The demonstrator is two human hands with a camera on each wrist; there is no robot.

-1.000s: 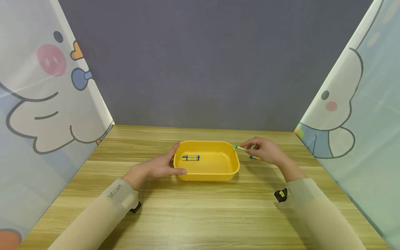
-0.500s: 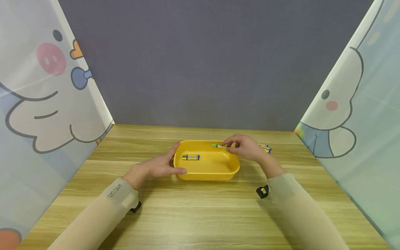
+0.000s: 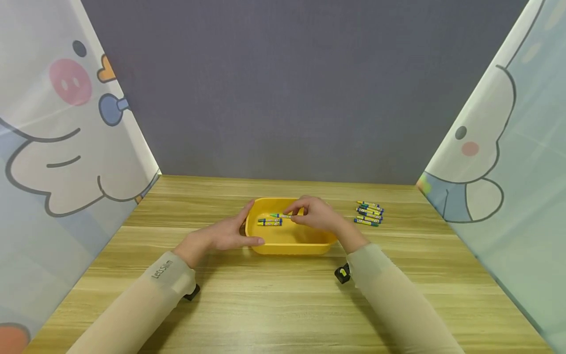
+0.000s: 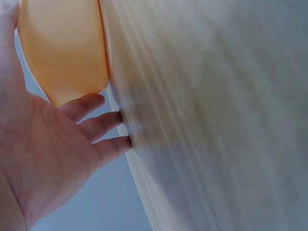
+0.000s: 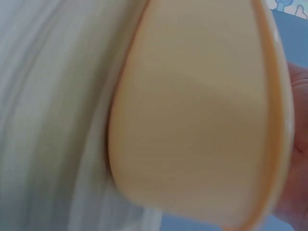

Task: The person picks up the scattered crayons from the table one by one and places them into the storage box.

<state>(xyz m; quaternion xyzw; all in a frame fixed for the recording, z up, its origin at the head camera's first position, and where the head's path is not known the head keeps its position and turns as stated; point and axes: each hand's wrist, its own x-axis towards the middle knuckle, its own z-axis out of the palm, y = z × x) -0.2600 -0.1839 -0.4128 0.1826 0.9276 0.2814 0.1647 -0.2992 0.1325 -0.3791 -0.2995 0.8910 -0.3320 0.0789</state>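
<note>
My left hand [image 3: 227, 235] holds the left end of a yellow plastic tray [image 3: 293, 249], its thumb along the front rim and its fingers at the back-left. The left wrist view has that hand [image 4: 57, 139] against the tray's outer wall [image 4: 67, 48]. Over the tray, my right hand [image 3: 315, 214] pinches a green crayon [image 3: 281, 216] by its right end, the green tip pointing left. Just in front of it, two crayons [image 3: 269, 222] lie side by side on the tray floor. In the right wrist view, the tray wall [image 5: 192, 120] covers most of the right hand [image 5: 299, 149].
Several more crayons [image 3: 369, 214] lie in a loose row on the wooden table [image 3: 265, 300], right of the tray. A dark grey panel [image 3: 292, 93] stands at the back, with cartoon-printed cloths [image 3: 79, 157] at both sides.
My right hand has carried the green crayon leftward from beside the crayon row, over the tray's right end, to near the two crayons inside. The left hand and tray have stayed put.
</note>
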